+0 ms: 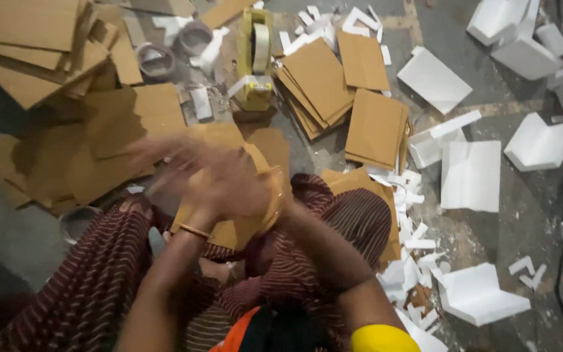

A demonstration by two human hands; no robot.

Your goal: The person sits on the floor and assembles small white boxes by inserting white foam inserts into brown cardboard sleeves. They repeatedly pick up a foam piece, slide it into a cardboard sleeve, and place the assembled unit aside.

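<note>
Both hands were up over the lap, blurred with motion. The left hand (177,163) lay flat across a brown cardboard piece (229,228), fingers spread; the right hand (255,195) seemed to grip its far edge, though the blur made it impossible to tell how tightly. The piece sat between the two hands, resting against the knees. Just beyond the hands stood a yellow tape dispenser (255,58) on the floor (490,234), with stacked cardboard sheets (320,85) to its right and white foam corners (477,293) scattered right of the right hand.
</note>
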